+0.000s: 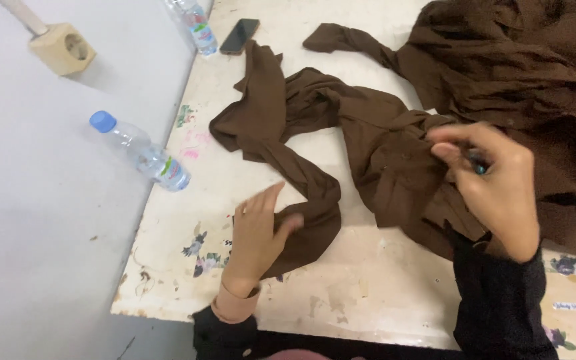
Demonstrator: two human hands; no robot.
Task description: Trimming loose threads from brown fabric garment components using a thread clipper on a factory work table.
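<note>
Head view: a brown garment (381, 153) lies crumpled across the worn cream counter (341, 293), running into a larger heap of the same cloth at the far right. The left hand (258, 233) rests on the garment's near-left loop, fingers (266, 200) loosely spread and flat, pinching nothing firmly. The right hand (495, 187) sits over the garment's middle, fingers curled tight around a small dark tool with a teal tip (479, 165) and a fold of cloth. Left of the garment a plastic water bottle (143, 155) lies off the counter's edge; beyond the garment sit a dark phone (239, 36) and a second bottle (195, 25).
</note>
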